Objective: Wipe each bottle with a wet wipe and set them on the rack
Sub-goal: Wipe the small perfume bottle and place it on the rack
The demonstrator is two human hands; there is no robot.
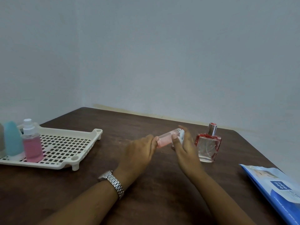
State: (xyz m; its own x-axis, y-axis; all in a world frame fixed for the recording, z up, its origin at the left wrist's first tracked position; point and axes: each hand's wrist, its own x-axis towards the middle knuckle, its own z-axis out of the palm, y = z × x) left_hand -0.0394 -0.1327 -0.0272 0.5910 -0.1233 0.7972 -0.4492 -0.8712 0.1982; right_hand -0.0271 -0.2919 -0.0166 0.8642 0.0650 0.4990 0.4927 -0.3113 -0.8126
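Brown table (113, 120), grey wall. Left hand (139, 151) fingers pinch the small pink bottle (164, 140) at centre, right hand (185, 146) fingers clamp the wet wipe (182, 137) round its top. Blue bottle (13, 140) and spray bottle (32, 146) are already on the rack (68, 129) at 9 o'clock. Perfume bottle (208, 146) at 3 o'clock looks undone, so I'd guess past halfway.

The table (154, 200) is coloured dark brown; the rack (65, 146) is cream, gridded with square holes; the spray bottle (32, 148) is tinted pink; the perfume bottle (207, 147) is edged red.

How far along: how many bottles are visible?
5. On the rack: grey bottle (cropped), blue bottle, pink spray bottle. Small pink bottle in left hand, right hand. Perfume bottle on the table. Others possibly offscreen.
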